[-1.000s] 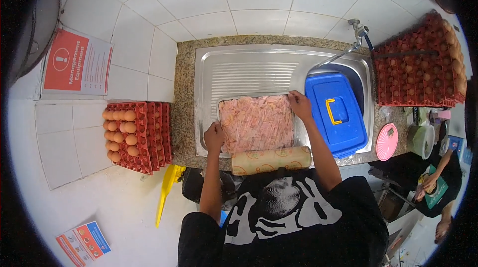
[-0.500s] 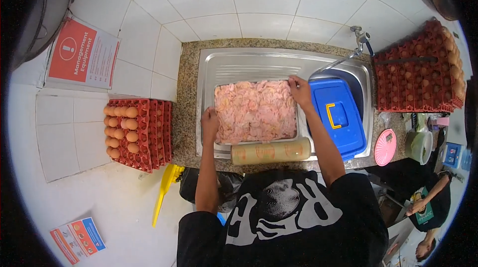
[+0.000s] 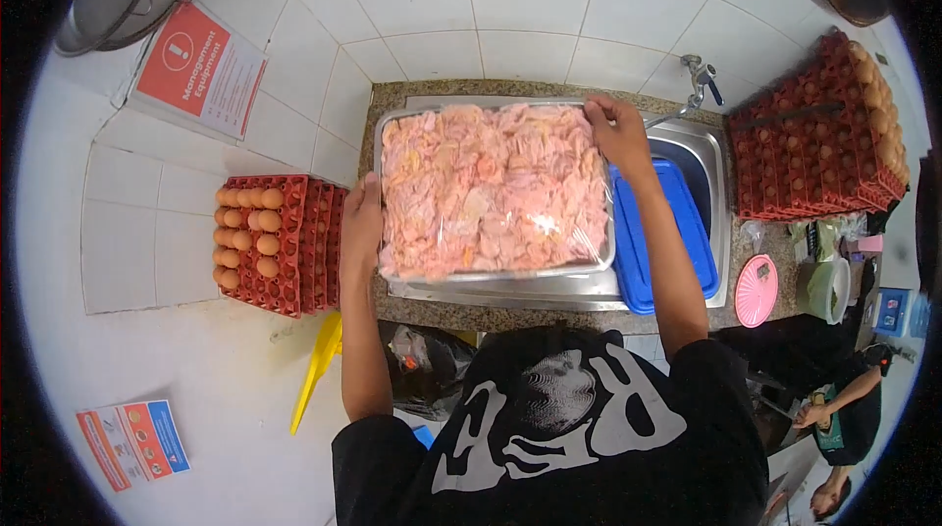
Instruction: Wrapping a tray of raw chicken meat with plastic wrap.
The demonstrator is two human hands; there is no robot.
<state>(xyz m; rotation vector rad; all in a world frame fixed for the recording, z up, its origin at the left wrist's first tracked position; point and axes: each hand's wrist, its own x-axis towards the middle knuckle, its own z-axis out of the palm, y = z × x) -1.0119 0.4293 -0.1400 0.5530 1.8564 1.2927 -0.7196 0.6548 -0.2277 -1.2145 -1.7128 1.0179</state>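
Observation:
Both my hands hold a shallow metal tray (image 3: 610, 232) up above the sink's drainboard. Raw pinkish meat pieces (image 3: 491, 183), perhaps chicken skin, fill it under shiny clear plastic film. My left hand (image 3: 361, 224) is closed on the tray's left edge, fingers partly hidden. At the far right corner, my right hand (image 3: 620, 138) grips the rim. Below my right forearm lies a blue plastic lid or box (image 3: 640, 261), partly over the sink basin. The film roll seen earlier is out of sight, probably behind the tray.
Red egg trays with brown eggs (image 3: 294, 251) are stacked at left, and a taller egg stack (image 3: 800, 143) at right. A faucet (image 3: 700, 79) stands behind the basin. A pink disc (image 3: 757, 290) and a pale green tub (image 3: 827, 290) sit right. Another person (image 3: 846, 408) works farther right.
Both hands have lifted the tray off the drainboard, so it looks larger and closer. It now covers where the film roll lay. The blue lid's yellow handle is now hidden.

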